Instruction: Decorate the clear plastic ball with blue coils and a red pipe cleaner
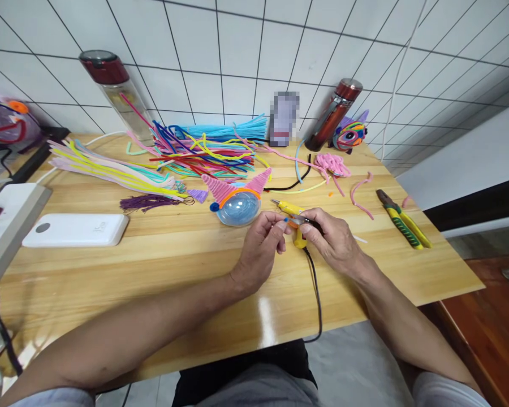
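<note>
Near the middle of the wooden table, my left hand (263, 243) pinches a small blue piece (287, 221) between thumb and fingertips. My right hand (333, 240) is closed around the dark handle of a small metal-bladed tool (297, 219), whose tip meets the blue piece. Partly hidden behind both hands lies a yellow glue gun (289, 208), its nozzle pointing left. Just left of it sits a clear plastic ball (240, 208) with an orange band, two pink striped ears (220, 189) and a dark blue pompom (214, 207).
Pipe cleaners (207, 152) heap at the back between a tall bottle (119, 90) and a red thermos (335, 113). Pliers (402, 220) lie right, a white power bank (76, 229) left. The glue gun's black cord (318, 294) runs over the front edge.
</note>
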`<act>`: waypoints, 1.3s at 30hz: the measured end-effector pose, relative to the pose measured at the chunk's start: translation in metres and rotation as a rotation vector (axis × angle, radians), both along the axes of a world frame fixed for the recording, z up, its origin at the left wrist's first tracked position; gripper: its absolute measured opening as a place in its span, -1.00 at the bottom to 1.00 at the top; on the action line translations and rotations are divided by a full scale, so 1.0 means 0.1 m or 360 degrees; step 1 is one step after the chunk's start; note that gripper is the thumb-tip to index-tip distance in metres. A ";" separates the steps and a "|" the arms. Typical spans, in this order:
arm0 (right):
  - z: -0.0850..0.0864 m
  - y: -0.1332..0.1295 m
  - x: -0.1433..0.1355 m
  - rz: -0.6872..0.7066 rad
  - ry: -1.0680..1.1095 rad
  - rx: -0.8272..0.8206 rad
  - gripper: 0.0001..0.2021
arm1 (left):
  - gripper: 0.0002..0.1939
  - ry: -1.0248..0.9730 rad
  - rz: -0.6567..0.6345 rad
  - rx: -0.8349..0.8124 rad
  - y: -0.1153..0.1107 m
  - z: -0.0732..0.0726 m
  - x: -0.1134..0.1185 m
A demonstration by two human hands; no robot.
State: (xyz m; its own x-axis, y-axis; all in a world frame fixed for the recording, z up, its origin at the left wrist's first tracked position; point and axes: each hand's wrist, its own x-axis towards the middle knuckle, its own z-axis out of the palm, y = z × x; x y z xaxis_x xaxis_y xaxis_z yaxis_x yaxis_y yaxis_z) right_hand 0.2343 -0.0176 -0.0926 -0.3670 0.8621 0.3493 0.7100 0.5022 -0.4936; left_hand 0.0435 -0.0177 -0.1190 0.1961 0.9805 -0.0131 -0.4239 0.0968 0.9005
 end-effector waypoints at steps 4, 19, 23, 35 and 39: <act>-0.01 0.00 -0.01 0.0030 -0.0004 -0.0014 -0.82 | -0.82 -0.0004 0.0000 0.0012 0.00 0.00 0.00; -0.06 0.02 -0.02 0.0049 -0.0062 0.0073 -0.83 | -0.86 -0.0007 -0.0015 0.0017 0.00 0.01 -0.01; -0.07 0.01 -0.03 0.0066 -0.0053 0.0109 -0.82 | -0.85 -0.0002 -0.0018 0.0021 0.00 0.02 -0.01; -0.06 0.00 -0.03 0.0023 -0.0033 0.0040 -0.84 | -0.89 -0.0027 -0.0018 0.0013 0.00 0.02 -0.01; -0.06 0.00 -0.03 0.0016 -0.0038 0.0042 -0.83 | -0.88 -0.0025 -0.0023 0.0011 0.00 0.02 -0.01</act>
